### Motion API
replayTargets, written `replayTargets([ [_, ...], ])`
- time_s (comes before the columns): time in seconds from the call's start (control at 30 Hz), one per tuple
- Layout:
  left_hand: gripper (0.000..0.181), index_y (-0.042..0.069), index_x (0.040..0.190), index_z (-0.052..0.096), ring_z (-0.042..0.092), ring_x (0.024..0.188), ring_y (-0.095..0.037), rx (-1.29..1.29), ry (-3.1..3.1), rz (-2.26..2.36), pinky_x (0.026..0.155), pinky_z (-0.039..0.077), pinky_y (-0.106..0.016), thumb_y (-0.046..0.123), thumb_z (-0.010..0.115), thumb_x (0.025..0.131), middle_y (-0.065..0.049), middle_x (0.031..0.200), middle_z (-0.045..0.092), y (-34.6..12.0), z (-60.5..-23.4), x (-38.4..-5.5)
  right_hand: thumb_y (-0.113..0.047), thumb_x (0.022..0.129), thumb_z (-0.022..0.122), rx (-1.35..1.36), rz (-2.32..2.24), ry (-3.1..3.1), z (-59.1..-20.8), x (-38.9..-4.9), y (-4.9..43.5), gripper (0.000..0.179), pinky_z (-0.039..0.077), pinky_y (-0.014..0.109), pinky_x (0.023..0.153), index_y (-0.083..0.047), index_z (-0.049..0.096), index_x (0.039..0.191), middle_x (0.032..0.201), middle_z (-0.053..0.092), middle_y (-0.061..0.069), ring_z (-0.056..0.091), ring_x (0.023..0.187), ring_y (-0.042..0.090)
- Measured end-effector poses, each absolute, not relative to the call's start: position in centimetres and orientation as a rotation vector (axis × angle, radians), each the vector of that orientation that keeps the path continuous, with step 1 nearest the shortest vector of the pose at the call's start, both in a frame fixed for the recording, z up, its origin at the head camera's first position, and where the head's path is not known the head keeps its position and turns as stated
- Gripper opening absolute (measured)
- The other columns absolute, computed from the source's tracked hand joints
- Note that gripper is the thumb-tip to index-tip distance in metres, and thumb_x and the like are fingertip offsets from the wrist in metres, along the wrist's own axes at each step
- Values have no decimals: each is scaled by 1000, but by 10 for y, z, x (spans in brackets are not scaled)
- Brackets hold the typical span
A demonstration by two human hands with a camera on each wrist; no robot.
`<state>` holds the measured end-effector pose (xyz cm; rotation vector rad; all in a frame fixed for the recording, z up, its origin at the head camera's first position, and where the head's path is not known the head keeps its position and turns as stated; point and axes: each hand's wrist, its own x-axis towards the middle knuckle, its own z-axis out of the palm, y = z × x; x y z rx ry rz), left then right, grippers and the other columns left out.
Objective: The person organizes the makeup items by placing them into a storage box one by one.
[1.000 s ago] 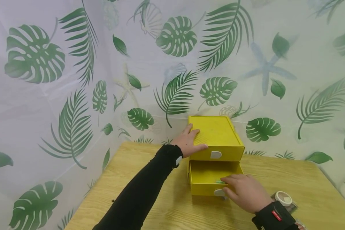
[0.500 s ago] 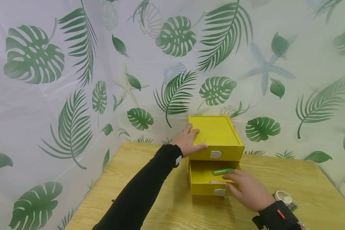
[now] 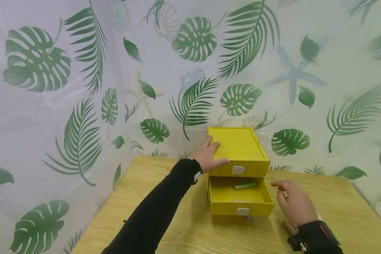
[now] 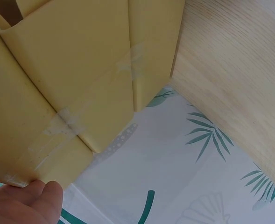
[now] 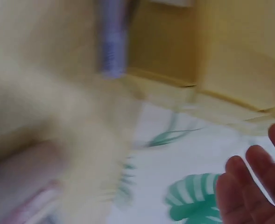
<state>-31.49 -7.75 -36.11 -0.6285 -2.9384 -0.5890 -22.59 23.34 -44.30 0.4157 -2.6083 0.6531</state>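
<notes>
A yellow drawer box (image 3: pixel 235 144) stands near the back of the table, its lower drawer (image 3: pixel 242 208) pulled out. My left hand (image 3: pixel 205 155) rests on the top's left edge with spread fingers; the left wrist view shows its fingertips (image 4: pixel 46 198) against the yellow side. Inside the drawer lies a green, pen-like stick (image 3: pixel 245 185), with a thin pale pink strip (image 3: pixel 241 201) by the front wall. My right hand (image 3: pixel 295 203) hangs to the right of the drawer, apart from it. Its fingers (image 5: pixel 261 172) are relaxed, with nothing held.
A brownish roll-like thing (image 3: pixel 289 227), partly hidden by my right hand, lies on the wooden table (image 3: pixel 165 229). In the right wrist view a bluish-purple stick (image 5: pixel 113 46) is blurred. A leaf-patterned sheet (image 3: pixel 193 98) hangs behind the table.
My right hand has left the drawer and moved right, leaving the green stick inside, which came into view and shifted slightly back. The left hand stays where it was.
</notes>
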Motion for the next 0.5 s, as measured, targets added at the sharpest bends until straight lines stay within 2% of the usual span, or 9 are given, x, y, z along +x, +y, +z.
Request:
replayTargets([
  [0.2,85,23,148,31,26,134,-22,-635,-2939,-579,105,35,-43,75,47,82,-8,157,9,-78,-365,-317,-10,86,62,429,551,-2839,-484,-234,239,31,46,60,83,-2,62,116,119,56,21,52,106,40],
  [0.4,86,23,147,31,24,135,-22,-624,-2931,-602,106,34,-43,76,47,81,-7,157,8,-79,-365,-318,-16,84,68,576,531,-2850,-498,-240,230,28,48,56,83,-4,67,109,112,60,16,57,100,36],
  [0.5,86,23,147,31,25,134,-22,-623,-2935,-613,105,34,-43,76,46,81,-7,157,9,-79,-364,-317,-15,82,69,565,570,-2885,-503,-243,228,26,50,54,81,-5,66,105,102,64,11,60,93,29],
])
